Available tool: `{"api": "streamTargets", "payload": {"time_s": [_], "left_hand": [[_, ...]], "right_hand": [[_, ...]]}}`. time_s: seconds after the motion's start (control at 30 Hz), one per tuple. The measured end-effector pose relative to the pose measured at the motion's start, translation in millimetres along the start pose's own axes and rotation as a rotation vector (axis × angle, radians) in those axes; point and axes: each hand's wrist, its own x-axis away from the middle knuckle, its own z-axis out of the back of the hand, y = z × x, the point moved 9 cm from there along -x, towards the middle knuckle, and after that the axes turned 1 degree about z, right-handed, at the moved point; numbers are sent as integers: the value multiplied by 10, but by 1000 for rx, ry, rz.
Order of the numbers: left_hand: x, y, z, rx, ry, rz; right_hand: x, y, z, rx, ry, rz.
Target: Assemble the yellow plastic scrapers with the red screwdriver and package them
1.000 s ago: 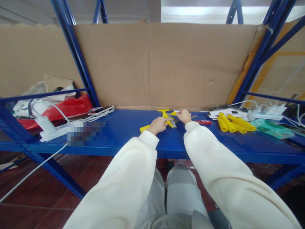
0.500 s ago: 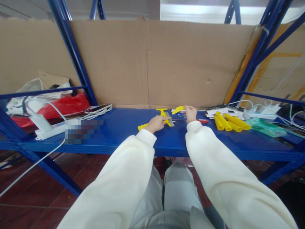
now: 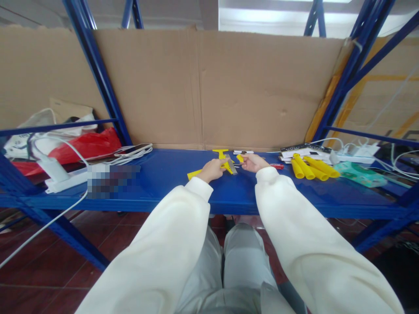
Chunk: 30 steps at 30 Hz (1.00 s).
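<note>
My left hand (image 3: 211,170) is closed around a yellow scraper-like tool (image 3: 221,153) with a flat metal blade (image 3: 231,165) and a yellow handle showing behind the wrist. Just right of the blade, my right hand (image 3: 254,162) pinches a small yellow plastic piece (image 3: 240,158), partly hidden by the fingers. Beneath and beside the right wrist lies a slim tool with a red handle (image 3: 278,166), perhaps a screwdriver. Several yellow tubular handles (image 3: 309,168) lie farther right on the blue shelf (image 3: 170,174).
A green packet (image 3: 358,173) and papers (image 3: 306,151) sit at the right, near white cables. On the left are a white power strip (image 3: 67,181), a red bag (image 3: 87,146) and coiled cable (image 3: 140,151). Cardboard (image 3: 242,91) stands behind the shelf, between blue posts.
My right hand has moved left and lower with the yellow piece, bringing it close to the tool's blade. The left hand keeps its hold. The whole view has shifted slightly.
</note>
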Motion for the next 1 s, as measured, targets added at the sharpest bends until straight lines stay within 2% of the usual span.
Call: {"api": "streamTargets", "payload": {"time_s": [0.07,0.13,0.27,0.4,0.57,0.73,1.0], "left_hand": [[-5,-9,-4,-3,7,3],[-8,-14,-14,-6,5,2],[-8,-11,-25,-5,-4,-5],[-9,-9,-19,-16,0,3],[-10,-15,-18,-14,-9,18],[-12,-18,-21,-7,-10,18],[-15,-22,-23,-10,-4,17]], "right_hand": [[60,42,-62,-122,-61,-99],[110,53,-87,-222,-62,-155],[129,-12,-93,-243,-29,-103],[104,-67,-128,-163,-51,3],[118,-103,-207,43,-99,123],[174,-91,-272,168,-124,126],[222,-99,-312,226,-132,119]]}}
